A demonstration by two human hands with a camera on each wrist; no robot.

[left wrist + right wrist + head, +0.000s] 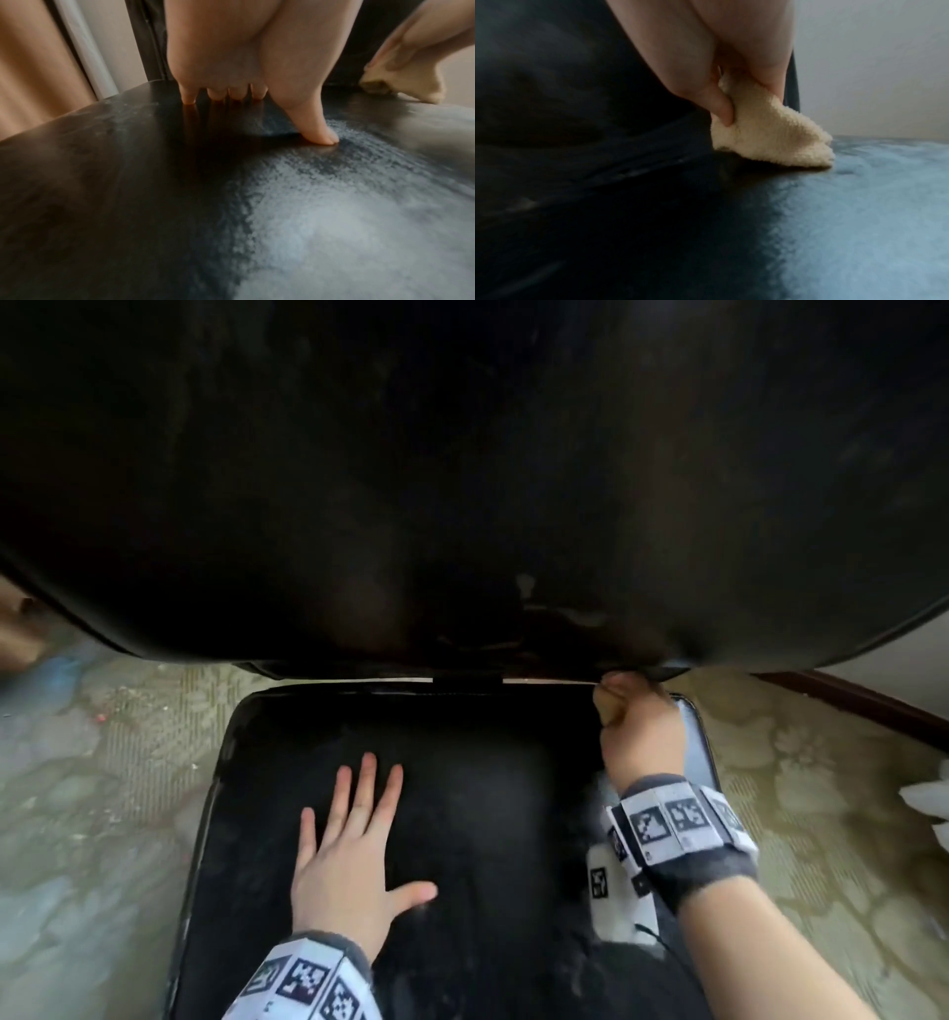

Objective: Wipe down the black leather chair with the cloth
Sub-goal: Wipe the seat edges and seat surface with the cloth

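Observation:
The black leather chair fills the head view: its seat [488, 814] lies below me and its backrest [462, 480] rises across the top. My left hand [354, 839] lies flat on the seat's left half, fingers spread and straight; in the left wrist view its fingertips [323, 138] press the leather [154, 203]. My right hand [637, 731] grips a cream fluffy cloth [765, 134] at the seat's back right corner, just under the backrest's lower edge. The cloth [611, 706] touches the seat [834, 223] there and also shows in the left wrist view [377, 85].
Patterned greenish carpet [118, 762] surrounds the chair. A dark wooden skirting [862, 701] runs along a pale wall at right. Something white [929, 803] lies on the floor at the right edge. A thin gap [359, 680] separates seat and backrest.

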